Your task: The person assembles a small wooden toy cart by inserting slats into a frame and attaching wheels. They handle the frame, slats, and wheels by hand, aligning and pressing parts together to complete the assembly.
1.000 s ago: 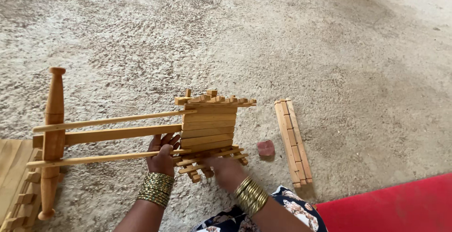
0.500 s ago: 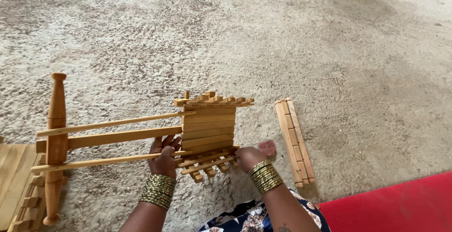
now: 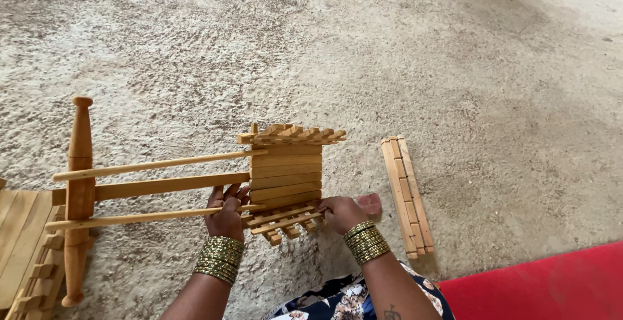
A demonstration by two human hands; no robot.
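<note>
A wooden slatted frame stands on a rough grey floor, joined to long rods that run left to a turned wooden post. My left hand grips the lowest rod where it meets the frame's near bottom. My right hand holds the lower right end of the frame's notched slats. Both wrists carry stacks of green and gold bangles. A small pink stone lies just right of my right hand.
A loose notched wooden strip lies on the floor to the right. A flat wooden slatted panel sits at the lower left. A red cloth covers the lower right corner. Patterned fabric shows at the bottom edge.
My right hand has moved from under the frame out to its lower right end. The view has shifted slightly. My left hand stays on the rod.
</note>
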